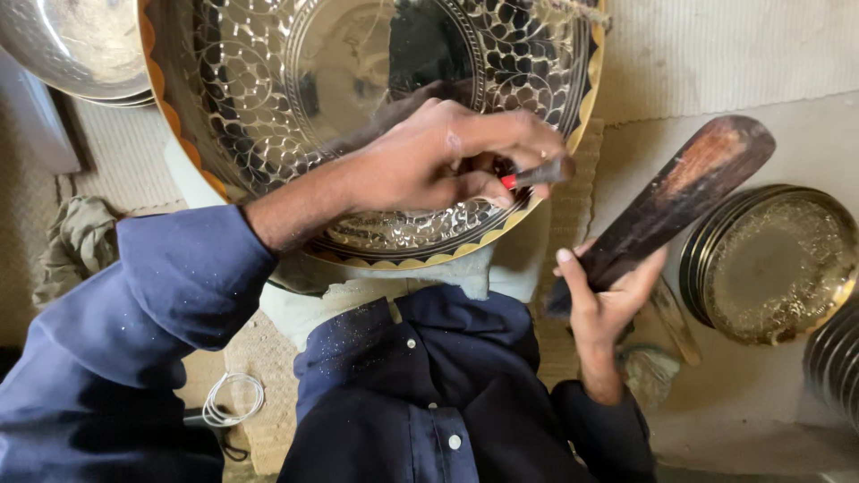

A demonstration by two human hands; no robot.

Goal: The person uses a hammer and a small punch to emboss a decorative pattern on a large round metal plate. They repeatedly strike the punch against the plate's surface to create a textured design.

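The person sits over a large round brass plate with an engraved leaf and scroll pattern and a scalloped golden rim. The plate rests tilted against the lap, its lower rim lying on a pale cloth above the dark blue shirt.

The left hand lies on the lower right part of the plate's face, fingers curled tight around a small chisel-like tool with a red band; the tool's dark tip points at the patterned band just inside the rim.

The right hand is closed around the narrow end of a dark wooden mallet, which is raised and slants up to the right, clear of the plate and apart from the tool.

On the floor at the right edge stands a stack of smaller engraved brass plates, with more stacked rims just beyond it. Another plain metal dish sits at the top left corner. A crumpled green rag lies at the left, and a coil of white wire lies near the lower left by the sleeve.
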